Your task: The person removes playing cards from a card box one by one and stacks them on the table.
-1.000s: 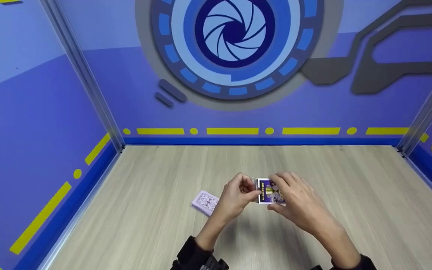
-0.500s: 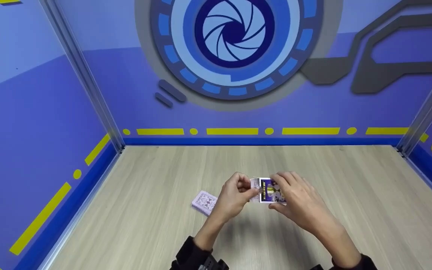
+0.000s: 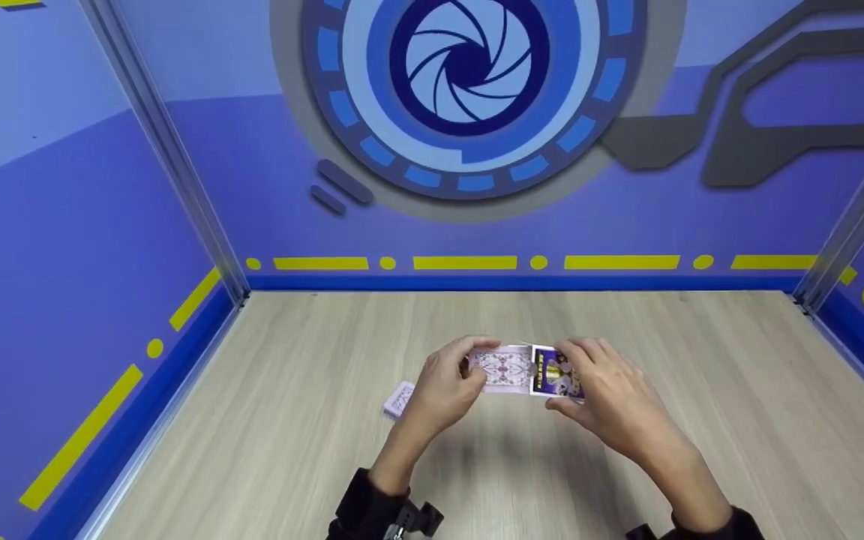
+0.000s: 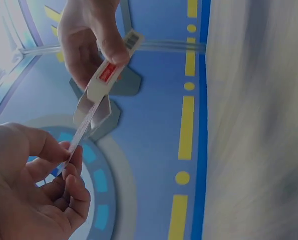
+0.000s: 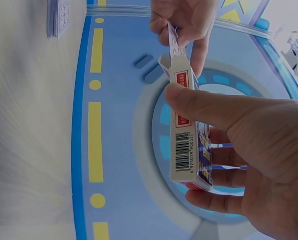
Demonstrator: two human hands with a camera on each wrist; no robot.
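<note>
My right hand [image 3: 619,394] holds a printed playing-card box [image 3: 554,373] by its edges, above the table. In the right wrist view, my thumb lies on the narrow side of the card box [image 5: 181,145], by a red label and barcode. My left hand [image 3: 439,390] pinches pale, patterned playing cards [image 3: 505,369], which stick well out of the box's open end. Edge-on in the left wrist view, the cards [image 4: 82,132] look like a thin stack, with an open box flap beside them. A stack of playing cards [image 3: 397,400] lies on the table, partly hidden behind my left hand.
The wood-grain table [image 3: 312,420] extends on all sides of the hands. A blue printed back wall [image 3: 477,240] and a left side wall [image 3: 42,300] border it, with metal posts at the corners.
My left hand has moved left and slightly up, drawing the patterned cards farther out of the box. My right hand with the box has shifted slightly right and up. The table stack is more covered.
</note>
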